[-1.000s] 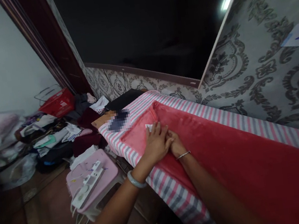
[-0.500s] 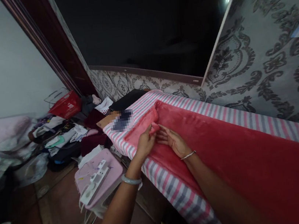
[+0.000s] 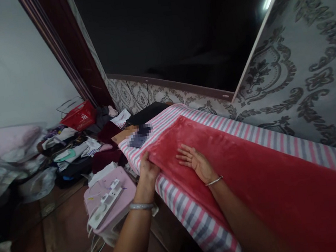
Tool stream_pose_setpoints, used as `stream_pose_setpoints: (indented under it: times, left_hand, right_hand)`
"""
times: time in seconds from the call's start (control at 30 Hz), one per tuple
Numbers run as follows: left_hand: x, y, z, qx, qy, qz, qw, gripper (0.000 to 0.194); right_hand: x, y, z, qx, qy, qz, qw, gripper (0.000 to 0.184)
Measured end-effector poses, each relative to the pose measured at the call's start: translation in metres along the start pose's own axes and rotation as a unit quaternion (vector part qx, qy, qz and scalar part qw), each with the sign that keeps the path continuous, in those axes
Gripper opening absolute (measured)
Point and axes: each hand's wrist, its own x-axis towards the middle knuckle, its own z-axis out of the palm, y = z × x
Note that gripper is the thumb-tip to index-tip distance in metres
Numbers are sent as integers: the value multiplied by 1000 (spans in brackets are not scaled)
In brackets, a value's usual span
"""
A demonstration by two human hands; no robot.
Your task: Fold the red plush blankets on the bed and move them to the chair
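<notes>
A long red plush cloth [image 3: 249, 173], folded in layers, lies over a striped pink, grey and white cover [image 3: 186, 209]. My left hand [image 3: 148, 172] is closed on the cloth's near left corner, thumb uppermost; its other fingers are partly hidden. Over the same cloth, a little to the right, my right hand [image 3: 196, 161] is held open with fingers spread and nothing in it. Whether that hand touches the fabric I cannot tell.
A pink-topped box [image 3: 127, 200] with a white power strip [image 3: 106, 205] stands left of the striped cover. Clothes [image 3: 74, 151] and a red basket [image 3: 80, 115] are heaped beyond it. A large dark screen [image 3: 173, 29] hangs on the wall behind.
The cloth's turned-back end now lies flat, its lighter side out of sight. My left hand has moved left to the corner; my right hand has come away from it, fingers spreading.
</notes>
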Motion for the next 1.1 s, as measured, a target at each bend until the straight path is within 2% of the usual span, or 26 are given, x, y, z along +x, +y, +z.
stream_pose_setpoints:
  times: [0.1,0.17,0.23,0.27,0.3,0.33,0.37,0.4,0.43,0.47,0.5,0.57,0.63,0.73,0.83,0.93,1.03,1.1]
  left_hand:
    - [-4,9,-7,25,34,31,999,16]
    - [-10,16,-15,50,69,60,995,24]
    - [-17,21,-20,119,112,146,976,39]
    - [-21,22,-20,185,121,213,952,48]
    - [-24,21,-18,278,116,288,909,54]
    - [-27,19,-15,389,94,356,845,58]
    - [-27,15,-10,499,58,400,766,59]
    - [-27,11,-4,595,13,414,689,60]
    - [-24,7,2,673,-25,406,618,59]
    - [-20,3,7,733,-51,384,559,59]
    - [-16,-1,12,777,-67,354,516,58]
    - [-6,-6,15,827,-74,299,470,58]
    - [1,-8,14,844,-70,278,453,58]
    - [1,-8,9,842,-53,300,444,58]
    - [-5,-7,7,836,-29,317,447,59]
    - [-7,-7,6,828,-26,331,453,62]
    - [-4,-7,6,821,-58,339,457,62]
    - [-1,-6,6,822,-74,328,459,59]
  right_hand:
    - [-1,1,1,6,7,0,1000,62]
    - [-1,1,1,6,10,0,1000,62]
    - [-2,0,2,5,10,2,1000,62]
    - [-2,0,2,3,9,4,1000,62]
    - [-2,0,1,-2,8,5,1000,62]
    - [-3,0,1,-8,7,6,1000,63]
    - [-3,-1,1,-15,5,5,1000,63]
    - [-3,-1,1,-20,3,4,1000,62]
    - [-4,-1,1,-25,0,3,1000,62]
    - [-4,-2,2,-29,-2,3,1000,62]
    - [-4,-2,2,-30,-4,3,1000,62]
    - [-5,-3,2,-32,-6,4,999,61]
    - [-6,-2,3,-40,-5,1,999,61]
    - [-6,-1,5,-43,2,-8,999,61]
    - [-2,-2,5,-41,28,-4,999,60]
    - [10,-9,2,-106,72,-34,991,53]
    - [35,-23,-8,-231,86,-115,962,42]
    - [56,-33,-19,-339,74,-165,923,39]
